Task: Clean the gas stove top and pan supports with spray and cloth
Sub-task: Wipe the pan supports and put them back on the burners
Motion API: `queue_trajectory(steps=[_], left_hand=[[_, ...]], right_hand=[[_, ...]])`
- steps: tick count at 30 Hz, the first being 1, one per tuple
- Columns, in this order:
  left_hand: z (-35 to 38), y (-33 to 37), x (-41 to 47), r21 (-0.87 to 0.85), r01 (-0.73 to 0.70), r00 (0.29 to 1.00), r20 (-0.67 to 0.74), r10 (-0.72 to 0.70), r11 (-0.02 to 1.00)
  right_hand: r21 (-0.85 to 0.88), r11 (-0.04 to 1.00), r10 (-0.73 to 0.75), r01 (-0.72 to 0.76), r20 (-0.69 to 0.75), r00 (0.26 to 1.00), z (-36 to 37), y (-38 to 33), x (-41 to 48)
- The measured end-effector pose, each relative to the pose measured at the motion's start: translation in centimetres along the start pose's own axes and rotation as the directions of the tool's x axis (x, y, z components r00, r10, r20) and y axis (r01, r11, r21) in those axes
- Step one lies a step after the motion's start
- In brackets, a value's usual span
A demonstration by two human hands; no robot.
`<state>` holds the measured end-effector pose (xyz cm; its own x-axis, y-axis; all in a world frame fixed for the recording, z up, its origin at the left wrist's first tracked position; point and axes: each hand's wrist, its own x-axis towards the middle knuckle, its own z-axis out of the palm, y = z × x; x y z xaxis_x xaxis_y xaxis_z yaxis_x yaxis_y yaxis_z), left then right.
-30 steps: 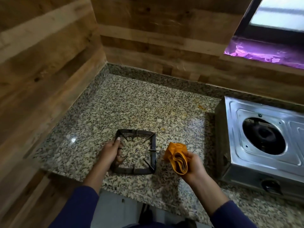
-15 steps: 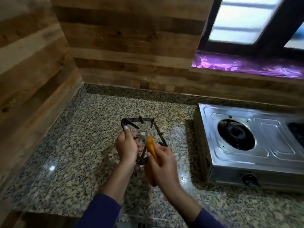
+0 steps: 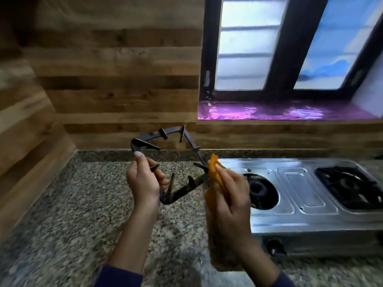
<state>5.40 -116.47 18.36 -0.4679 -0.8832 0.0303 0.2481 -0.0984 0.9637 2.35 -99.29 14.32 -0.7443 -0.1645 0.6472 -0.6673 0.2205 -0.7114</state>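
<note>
the left hand (image 3: 143,183) grips the pan support (image 3: 165,162), tilted up above the worktop (image 3: 72,204) left of the stove (image 3: 310,204), likely to expose its right bar, where the right hand (image 3: 230,195) pinches the cloth (image 3: 214,170).

Two pan supports (image 3: 165,162) (image 3: 348,185) (one lifted), one cloth (image 3: 215,179), one stove (image 3: 306,204).
</note>
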Motion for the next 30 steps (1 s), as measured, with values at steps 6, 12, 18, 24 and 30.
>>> queue_trajectory(steps=[6,12,18,24,30], left_hand=[[6.2,-1.1,-5.0,0.009,-0.057,0.997,0.045,0.056,0.998],[10.6,-3.2,-8.3,0.03,-0.025,0.999,0.047,0.023,0.999],[14.4,-3.7,-11.4,-0.01,-0.009,0.976,0.217,0.011,1.0],[15.4,-3.3,-11.4,0.143,0.035,0.949,0.305,-0.077,0.989],[15.3,-5.2,-12.5,-0.159,0.305,0.924,0.289,-0.251,0.939]], right_hand=[[-0.094,0.986,-0.117,0.137,0.188,0.975,-5.5,8.5,1.4],[0.36,0.821,0.477,-0.444,-0.004,0.879,-11.5,12.8,5.6],[0.431,0.468,0.543,-0.772,0.548,0.636,-15.7,14.9,10.8],[0.563,0.356,0.489,-0.746,0.568,0.662,-17.3,13.2,7.6],[0.66,0.305,0.59,-0.687,0.435,0.68,-17.4,13.4,7.3]])
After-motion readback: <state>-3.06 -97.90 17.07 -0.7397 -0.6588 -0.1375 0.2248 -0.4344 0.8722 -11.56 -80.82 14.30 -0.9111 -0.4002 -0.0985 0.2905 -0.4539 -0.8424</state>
